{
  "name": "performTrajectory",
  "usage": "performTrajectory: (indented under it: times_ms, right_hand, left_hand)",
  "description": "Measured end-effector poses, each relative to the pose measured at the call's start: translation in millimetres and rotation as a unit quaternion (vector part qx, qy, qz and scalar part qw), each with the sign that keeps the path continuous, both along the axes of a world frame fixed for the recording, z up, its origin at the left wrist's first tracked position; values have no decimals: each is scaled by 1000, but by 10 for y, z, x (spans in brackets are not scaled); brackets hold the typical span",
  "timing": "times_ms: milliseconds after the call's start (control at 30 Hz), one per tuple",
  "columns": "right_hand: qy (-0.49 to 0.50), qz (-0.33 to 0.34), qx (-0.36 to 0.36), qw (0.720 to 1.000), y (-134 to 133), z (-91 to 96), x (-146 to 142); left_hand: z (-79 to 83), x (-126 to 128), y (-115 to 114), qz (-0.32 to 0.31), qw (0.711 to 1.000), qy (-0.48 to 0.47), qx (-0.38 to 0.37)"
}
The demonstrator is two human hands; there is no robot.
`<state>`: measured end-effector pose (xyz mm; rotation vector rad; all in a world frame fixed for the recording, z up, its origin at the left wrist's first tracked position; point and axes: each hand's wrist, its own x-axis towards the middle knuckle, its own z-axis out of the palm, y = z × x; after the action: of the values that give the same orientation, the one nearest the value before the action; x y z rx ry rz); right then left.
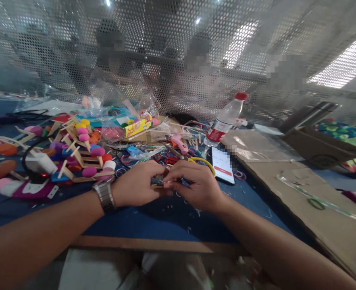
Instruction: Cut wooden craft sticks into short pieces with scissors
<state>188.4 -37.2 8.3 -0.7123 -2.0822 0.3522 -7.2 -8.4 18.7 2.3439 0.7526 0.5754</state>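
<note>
Over the front of the blue tabletop (135, 223), my two hands meet at the fingertips. My left hand (135, 183), with a metal watch (104, 194) on its wrist, has its fingers closed around a small dark piece (156, 180) that is mostly hidden. Thumb and fingers of my right hand (200, 185) are pinched together against the same spot; what they grip is too small to name. Just behind my right hand lie scissors with a yellow handle (210, 164). A pink tool (180, 144), shaped like a glue gun, rests farther back.
Wooden sticks with coloured rounded pieces (89, 172) pile up at left, near a purple power strip (34, 189). A phone (222, 164) and a red-capped bottle (224, 121) stand at right. Beyond are cardboard (274, 181), a box (319, 147) and a perforated metal screen (165, 48).
</note>
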Motion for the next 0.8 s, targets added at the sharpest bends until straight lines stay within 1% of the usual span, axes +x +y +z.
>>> performTrajectory:
  times_ms: [67, 100, 233, 300, 367, 433, 733, 800]
  right_hand:
    - [-17, 15, -8, 1000, 1, 15, 3]
    - [-26, 21, -13, 999, 3, 20, 5]
    - [-52, 37, -34, 997, 14, 5, 12]
    - [-65, 51, -47, 995, 17, -17, 11]
    - [-78, 67, -61, 993, 21, -39, 8]
    - [-87, 78, -72, 991, 27, -54, 7]
    - [-106, 62, -59, 991, 53, -54, 45]
    - [-108, 63, -53, 991, 49, -42, 47]
  left_hand:
    - [8, 3, 3, -5, 1000, -1, 21]
    - [10, 5, 4, -6, 1000, 1, 16]
    - [14, -13, 6, -4, 998, -21, -63]
    - [20, -34, 12, -17, 995, -30, -88]
    - [26, -50, 17, -48, 994, 0, -100]
    - [28, -52, 18, -59, 992, 25, -105]
    - [23, -20, 6, -10, 993, 33, -114]
    - [31, -20, 12, -8, 993, 37, -116]
